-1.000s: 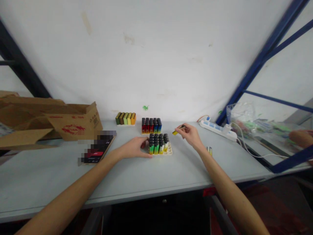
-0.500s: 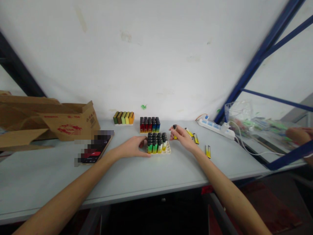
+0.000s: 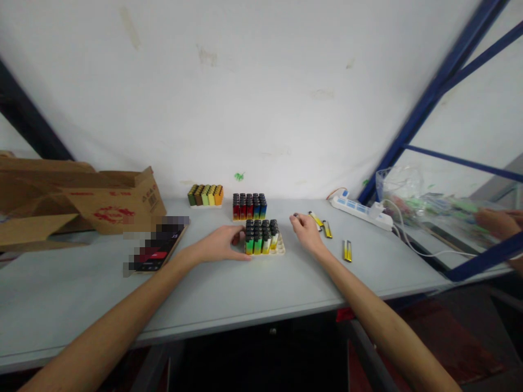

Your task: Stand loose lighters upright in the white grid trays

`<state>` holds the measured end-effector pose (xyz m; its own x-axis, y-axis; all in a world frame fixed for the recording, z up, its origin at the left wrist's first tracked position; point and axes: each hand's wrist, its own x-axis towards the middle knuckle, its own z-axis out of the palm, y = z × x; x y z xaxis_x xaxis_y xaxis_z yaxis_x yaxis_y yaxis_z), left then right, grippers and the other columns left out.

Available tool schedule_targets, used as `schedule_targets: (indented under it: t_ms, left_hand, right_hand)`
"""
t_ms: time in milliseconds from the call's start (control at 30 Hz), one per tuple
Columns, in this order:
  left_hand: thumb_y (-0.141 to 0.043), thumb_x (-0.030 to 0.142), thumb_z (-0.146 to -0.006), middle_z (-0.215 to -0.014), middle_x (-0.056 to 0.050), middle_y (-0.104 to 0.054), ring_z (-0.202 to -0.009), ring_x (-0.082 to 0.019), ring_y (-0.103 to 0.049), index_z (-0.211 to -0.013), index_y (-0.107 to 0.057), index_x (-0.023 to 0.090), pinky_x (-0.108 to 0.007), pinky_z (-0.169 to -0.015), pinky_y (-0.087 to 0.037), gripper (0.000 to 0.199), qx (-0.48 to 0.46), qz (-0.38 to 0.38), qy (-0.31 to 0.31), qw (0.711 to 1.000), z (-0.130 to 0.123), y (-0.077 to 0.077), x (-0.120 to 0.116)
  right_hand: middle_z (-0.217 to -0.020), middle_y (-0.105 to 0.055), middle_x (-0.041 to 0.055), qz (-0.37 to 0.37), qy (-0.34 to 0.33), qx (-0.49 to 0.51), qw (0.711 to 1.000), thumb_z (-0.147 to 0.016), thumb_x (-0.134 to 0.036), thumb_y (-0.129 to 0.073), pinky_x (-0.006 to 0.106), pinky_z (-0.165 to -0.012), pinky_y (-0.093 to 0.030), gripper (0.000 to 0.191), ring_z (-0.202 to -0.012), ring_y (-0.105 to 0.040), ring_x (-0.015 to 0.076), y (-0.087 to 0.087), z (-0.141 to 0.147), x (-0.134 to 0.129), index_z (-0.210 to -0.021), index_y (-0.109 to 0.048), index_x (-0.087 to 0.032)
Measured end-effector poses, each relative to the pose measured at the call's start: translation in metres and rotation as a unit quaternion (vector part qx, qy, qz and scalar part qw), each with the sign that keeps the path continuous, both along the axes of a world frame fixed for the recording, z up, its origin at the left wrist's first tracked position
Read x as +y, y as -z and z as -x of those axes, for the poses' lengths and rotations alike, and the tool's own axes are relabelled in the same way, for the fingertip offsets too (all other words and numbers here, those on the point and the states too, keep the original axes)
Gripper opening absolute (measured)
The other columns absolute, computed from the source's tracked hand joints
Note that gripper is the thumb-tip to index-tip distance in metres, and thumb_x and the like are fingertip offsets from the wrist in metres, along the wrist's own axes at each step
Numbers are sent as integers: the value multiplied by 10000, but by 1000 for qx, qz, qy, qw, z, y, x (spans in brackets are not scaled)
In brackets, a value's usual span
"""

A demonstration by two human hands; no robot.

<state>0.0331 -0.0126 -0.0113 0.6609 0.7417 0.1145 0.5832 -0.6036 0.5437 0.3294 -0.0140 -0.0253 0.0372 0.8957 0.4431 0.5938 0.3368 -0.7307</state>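
A white tray holds rows of upright lighters with black tops and green, white and yellow bodies. Its right end shows bare slots. My left hand grips the tray's left end, thumb along the front and fingers curled at the side. Right of the tray, my right hand is closed around a lighter, of which only a dark tip shows at the fingers. Beyond that hand, yellow lighters lie flat on the table, and one more yellow lighter lies nearer the front.
Behind the tray stand a block of red and blue lighters and a block of green, brown and orange ones. A phone and a cardboard box are on the left. A power strip lies right. Another person's hand shows beyond the blue frame.
My right hand has moved slightly right, away from the tray, and turned, so the lighter in it is now mostly hidden. The left hand stays at the tray.
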Motion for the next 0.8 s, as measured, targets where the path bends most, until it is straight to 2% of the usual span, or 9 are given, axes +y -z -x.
schedule_targets:
  t_ms: [100,300,533,633,800]
  left_hand:
    - [-764,693,-689,-879,-23,-653,-745,-204,-585,-1004,-615,192,-286,-649,-405,610,4,-3,0,1000,0,0,0]
    - [-763,699,-695,-879,-29,-650,-760,-220,-598,-1018,-608,186,-298,-667,-416,625,22,1,-7,1000,0,-2,0]
    - [-758,692,-709,-876,-29,-642,-765,-219,-599,-999,-599,184,-297,-676,-427,607,22,-1,-2,1000,0,-2,-1]
    - [-761,700,-701,-879,-32,-646,-764,-221,-599,-979,-595,184,-298,-671,-427,609,23,0,-6,1000,-1,-3,-1]
    - [-762,704,-698,-885,-34,-651,-754,-217,-593,-978,-594,185,-295,-664,-421,613,26,2,-9,1000,-1,-3,-1]
  right_hand:
    - [-536,-386,-29,-8,3,1,1000,-885,-512,-455,292,-559,-269,440,-544,-385,135,1,0,-1,-555,-363,-236]
    - [-557,-345,-51,-10,-15,9,1000,-921,-632,-504,286,-564,-270,525,-558,-352,127,-2,1,-4,-612,-347,-237]
    - [-575,-369,-50,-17,-36,-11,999,-961,-626,-477,284,-582,-290,522,-572,-386,130,-6,3,-8,-638,-372,-230]
    - [-567,-398,-40,-7,-35,-19,999,-959,-584,-458,290,-592,-299,499,-568,-406,134,-5,4,-8,-616,-392,-227]
    - [-553,-392,-33,-3,-16,-14,1000,-884,-424,-453,292,-573,-273,360,-554,-400,136,-3,1,-6,-591,-370,-232]
